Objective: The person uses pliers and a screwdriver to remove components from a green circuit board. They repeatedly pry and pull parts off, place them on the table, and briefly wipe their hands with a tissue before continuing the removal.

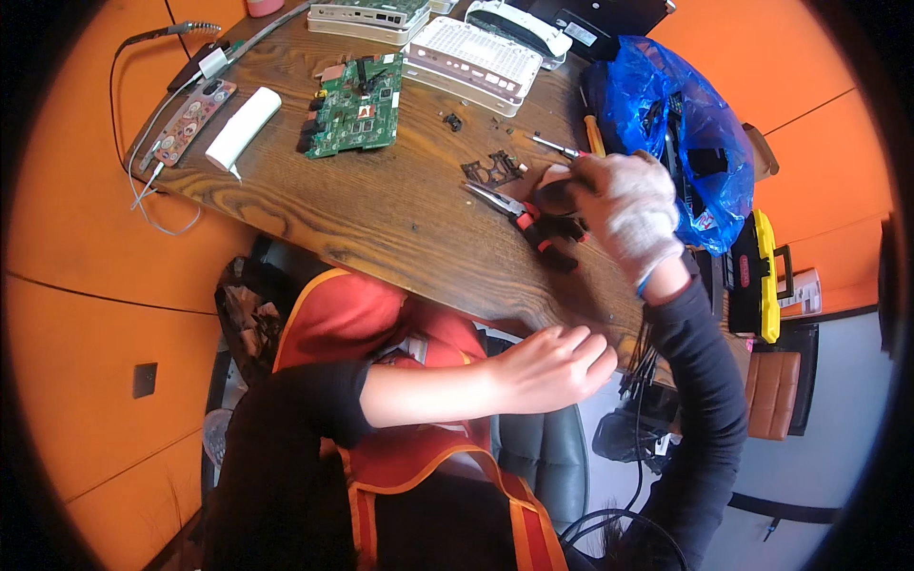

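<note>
My left hand (562, 371), bare, is held in front of the table's near edge. Its fingers are curled in, and nothing shows in them. Over the table's right part is my right hand (628, 205), in a pale knitted glove with its fingers bent together; what they grip is hidden. Close under it lie long-nose pliers (505, 202) with black and red handles. A thin screwdriver (552, 145) runs toward the glove, its handle end covered. A flat dark bracket (495, 168) is just left of the glove, beyond the pliers.
A green circuit board (357, 109) lies on the wooden table (314, 205). Behind it stand white device housings (476, 59). A phone (195, 122), a white block (244, 127) and cables are at left. A blue bag (657, 86) and yellow-black toolbox (764, 276) flank the right side.
</note>
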Demonstrator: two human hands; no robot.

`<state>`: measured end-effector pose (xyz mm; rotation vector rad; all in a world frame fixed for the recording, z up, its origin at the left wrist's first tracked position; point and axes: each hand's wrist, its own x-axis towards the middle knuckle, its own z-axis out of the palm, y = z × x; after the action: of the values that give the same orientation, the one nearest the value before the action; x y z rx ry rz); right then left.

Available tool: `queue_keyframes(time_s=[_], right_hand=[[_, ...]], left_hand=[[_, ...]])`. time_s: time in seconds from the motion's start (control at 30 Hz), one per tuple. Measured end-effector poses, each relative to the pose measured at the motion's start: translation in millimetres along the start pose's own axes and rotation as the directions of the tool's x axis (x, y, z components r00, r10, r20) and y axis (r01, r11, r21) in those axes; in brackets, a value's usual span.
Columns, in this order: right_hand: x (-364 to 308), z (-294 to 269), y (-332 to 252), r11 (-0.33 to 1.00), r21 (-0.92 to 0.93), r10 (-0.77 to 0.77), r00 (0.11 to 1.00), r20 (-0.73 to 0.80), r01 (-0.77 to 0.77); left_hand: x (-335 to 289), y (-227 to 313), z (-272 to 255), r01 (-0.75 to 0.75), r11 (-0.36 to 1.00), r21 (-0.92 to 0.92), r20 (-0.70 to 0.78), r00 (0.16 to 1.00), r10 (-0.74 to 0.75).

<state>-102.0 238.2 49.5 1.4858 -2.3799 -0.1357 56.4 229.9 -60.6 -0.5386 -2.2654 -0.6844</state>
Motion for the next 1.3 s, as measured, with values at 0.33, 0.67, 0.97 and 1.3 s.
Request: queue_keyframes(time_s=[0.33, 0.67, 0.97, 1.3], right_hand=[[-56, -71, 23, 0.93, 0.342, 0.257, 0.902, -0.347, -0.134], [-100, -46, -55, 0.94, 0.321, -0.046, 0.974, -0.22, 0.117], [-112, -45, -61, 0.921, 0.345, -0.089, 0.962, -0.258, 0.178], [-103, -36, -77, 0.878, 0.277, -0.334, 0.913, -0.234, 0.391]], left_hand=[[53, -3, -37, -0.267, 0.963, 0.025, -0.461, 0.852, 0.248], [4, -31, -15, 0.506, 0.772, -0.385, 0.225, 0.862, -0.454], [28, -39, -31, 0.119, -0.463, -0.878, 0.408, 0.692, -0.596], [66, -80, -21, 0.264, 0.315, -0.912, 0.076, 0.862, -0.502]])
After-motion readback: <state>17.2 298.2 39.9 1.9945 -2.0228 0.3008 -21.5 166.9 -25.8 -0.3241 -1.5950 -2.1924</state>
